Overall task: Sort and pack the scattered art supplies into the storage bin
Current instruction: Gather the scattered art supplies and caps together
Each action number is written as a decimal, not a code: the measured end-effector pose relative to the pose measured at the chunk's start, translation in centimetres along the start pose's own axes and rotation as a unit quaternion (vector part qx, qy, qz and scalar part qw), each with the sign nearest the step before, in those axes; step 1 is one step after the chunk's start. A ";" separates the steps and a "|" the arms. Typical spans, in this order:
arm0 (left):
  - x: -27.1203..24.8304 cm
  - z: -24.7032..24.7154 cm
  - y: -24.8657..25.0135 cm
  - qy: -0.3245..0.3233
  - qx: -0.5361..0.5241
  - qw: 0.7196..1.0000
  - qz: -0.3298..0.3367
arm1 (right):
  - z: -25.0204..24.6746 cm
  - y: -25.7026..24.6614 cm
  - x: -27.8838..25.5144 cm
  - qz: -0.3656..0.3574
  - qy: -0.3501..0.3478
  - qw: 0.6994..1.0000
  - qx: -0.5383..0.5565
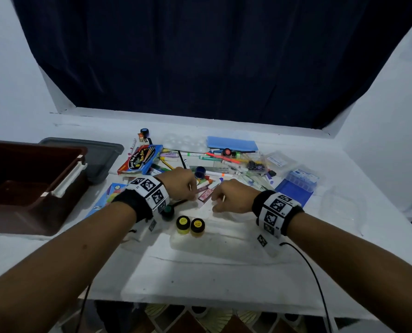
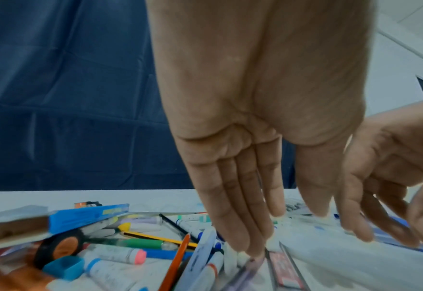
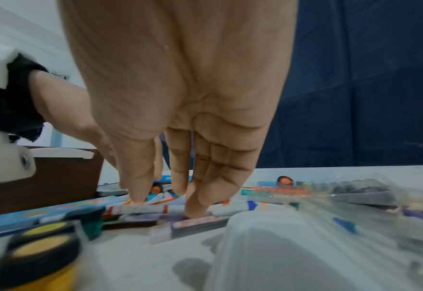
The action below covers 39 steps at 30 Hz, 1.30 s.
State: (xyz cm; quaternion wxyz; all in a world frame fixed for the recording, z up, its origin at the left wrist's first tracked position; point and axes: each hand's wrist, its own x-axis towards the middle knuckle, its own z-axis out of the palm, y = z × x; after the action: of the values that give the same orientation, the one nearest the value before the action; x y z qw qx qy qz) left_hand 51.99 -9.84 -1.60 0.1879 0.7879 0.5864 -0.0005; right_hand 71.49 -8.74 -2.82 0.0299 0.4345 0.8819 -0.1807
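The left hand (image 1: pixel 179 183) and right hand (image 1: pixel 233 197) hang side by side over the near edge of the pile, palms down. In the wrist views both show straight, downward-pointing fingers with nothing curled round anything: the left fingertips (image 2: pixel 243 248) reach the markers (image 2: pixel 121 254) and pens lying there, and the right fingertips (image 3: pixel 193 210) come down on a flat pink packet (image 1: pixel 206 194) and a marker beside it. Whether they press or only brush these I cannot tell. Just near the hands stand 2 yellow paint pots (image 1: pixel 190 224), touching each other, with a green pot (image 1: pixel 168 210) to their left. Beyond the hands the supplies lie scattered across the counter (image 1: pixel 224 280): a crayon box (image 1: pixel 140 159), a blue pot (image 1: pixel 200 171), a blue folder (image 1: pixel 231 143) at the far side, and clear plastic cases on the right. The bin (image 1: pixel 27 186) sits at the left, well apart from the pile, its grey lid (image 1: pixel 99 155) behind it; what shows of its inside looks empty. So the work seems to be at the gathering step, with little or nothing packed. The next move likely calls for closing the fingers on like items, such as the markers, raking them into 1 bundle and carrying it left to the bin without rolling the round pots off.
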 end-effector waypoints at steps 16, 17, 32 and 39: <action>12.5 -0.8 -2.0 0.044 -0.024 0.997 -0.067 | -5.7 11.4 7.0 0.178 0.058 0.981 -0.045; 12.9 -0.9 -2.3 0.039 -0.033 0.996 -0.069 | -5.9 12.1 7.8 0.193 0.061 0.978 -0.053; 14.7 -0.9 -3.1 -0.013 -0.141 0.988 -0.065 | -8.6 14.3 9.1 0.185 0.170 0.966 0.055; 14.3 -1.0 -3.3 -0.014 -0.159 0.984 -0.072 | -6.3 11.7 11.2 0.190 0.138 0.961 0.146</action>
State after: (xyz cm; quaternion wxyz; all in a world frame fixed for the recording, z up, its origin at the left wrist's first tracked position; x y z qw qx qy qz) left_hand 53.14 4.48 -4.80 0.3191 0.7034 0.6315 0.0681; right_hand 74.25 8.38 -2.75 -0.1225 0.6143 0.7427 -0.2368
